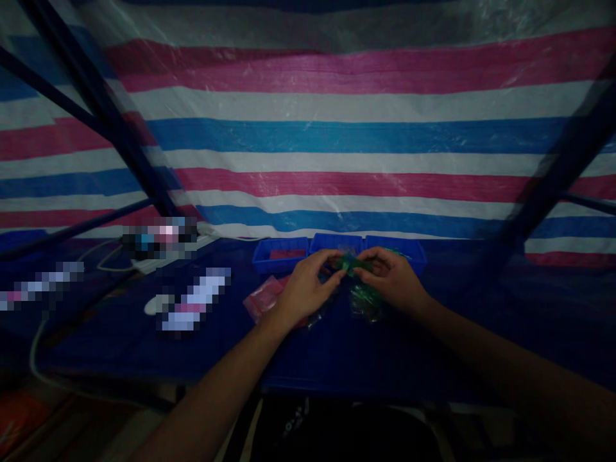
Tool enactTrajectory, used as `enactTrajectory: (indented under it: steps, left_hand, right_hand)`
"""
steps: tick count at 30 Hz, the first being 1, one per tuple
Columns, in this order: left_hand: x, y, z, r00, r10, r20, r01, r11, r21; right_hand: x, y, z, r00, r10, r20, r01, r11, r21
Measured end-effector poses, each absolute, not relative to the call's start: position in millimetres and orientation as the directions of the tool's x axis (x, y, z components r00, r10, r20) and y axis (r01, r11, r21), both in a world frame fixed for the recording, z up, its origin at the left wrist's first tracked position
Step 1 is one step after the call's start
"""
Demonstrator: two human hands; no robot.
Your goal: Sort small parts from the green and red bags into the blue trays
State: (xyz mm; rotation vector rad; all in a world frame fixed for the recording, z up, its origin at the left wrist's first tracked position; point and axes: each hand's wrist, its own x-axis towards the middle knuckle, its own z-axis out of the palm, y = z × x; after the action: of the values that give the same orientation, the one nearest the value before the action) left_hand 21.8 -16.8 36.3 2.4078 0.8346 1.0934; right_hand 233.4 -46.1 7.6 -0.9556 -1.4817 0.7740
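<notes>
Between my two hands is a small green plastic packet (347,262), pinched from both sides above the table. My left hand (310,285) has thumb and fingers closed on its left edge. From the other side, my right hand (392,279) closes on its right edge. Below the right hand lies a heap of shiny green packets (364,298) on the table. Pink-red plastic packets (262,298) lie partly hidden under my left hand and wrist. What is inside the green packet is too dark to tell.
Blue trays stand in a row behind my hands: a left tray (260,263) with pink-red pieces, a middle tray (332,239) and a right tray (419,253). A white power strip (168,255), cables and blurred items lie left on the blue table (298,369). Dark frame bars (103,122) slant up.
</notes>
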Motion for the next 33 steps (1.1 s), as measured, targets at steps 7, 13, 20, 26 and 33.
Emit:
enactTrajectory:
  steps: [7,13,20,26,33]
  left_hand:
    - [19,-22,41,0.549,0.683,0.482,0.428,-0.725,0.539]
    - [19,-23,45,0.548,0.658,0.516,0.205,-0.704,0.680]
    - [20,-15,38,0.411,0.765,0.496,0.261,-0.620,0.740]
    - [22,-17,39,0.485,0.680,0.550,0.318,-0.723,0.614]
    - [23,-19,33,0.502,0.572,0.648,0.366,-0.820,0.440]
  right_hand:
    - [241,-50,16,0.055,0.738,0.673,0.422,0.593,-0.686]
    - [239,-54,21,-0.174,0.655,0.735,0.511,0.698,-0.501]
    - [231,-54,17,-0.010,0.778,0.628,0.318,0.598,-0.736]
    - [232,-48,6,-0.015,0.928,0.373,0.084,0.373,-0.924]
    - [229,-54,10,0.056,0.902,0.429,0.112,0.421,-0.900]
